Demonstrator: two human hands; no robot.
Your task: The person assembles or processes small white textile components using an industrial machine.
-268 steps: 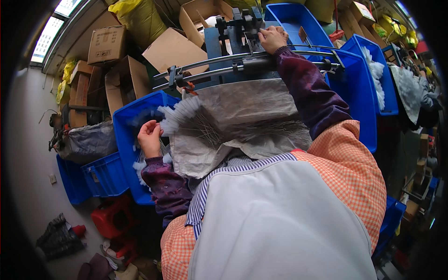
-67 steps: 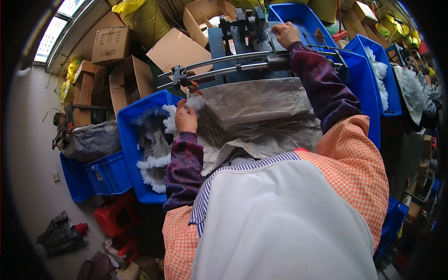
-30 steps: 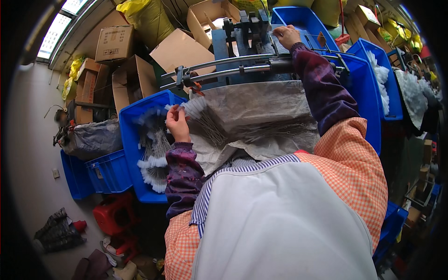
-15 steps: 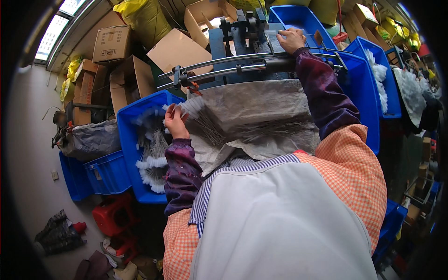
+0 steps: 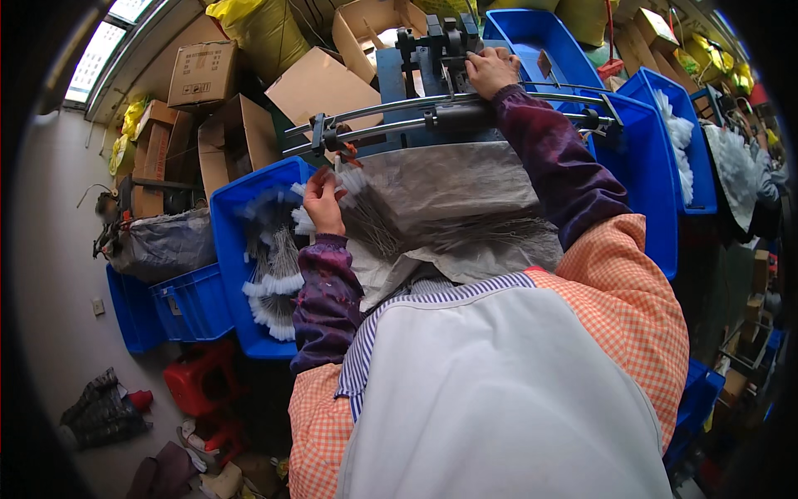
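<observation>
We see a plain pale-grey apron (image 5: 499, 399), its upper edge bordered by blue-and-white striped cloth (image 5: 356, 366). Either side of the apron, we find orange-and-white checked sleeves (image 5: 619, 287); farther from the apron come dark purple oversleeves (image 5: 561, 166) mottled reddish, with gathered cuffs (image 5: 331, 241).

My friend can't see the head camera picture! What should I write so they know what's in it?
A person's right hand is at a dark metal machine, while their left hand is close to white-tipped wires on a grey sheet. More white-tipped wires lie in a blue bin to the left.
</observation>
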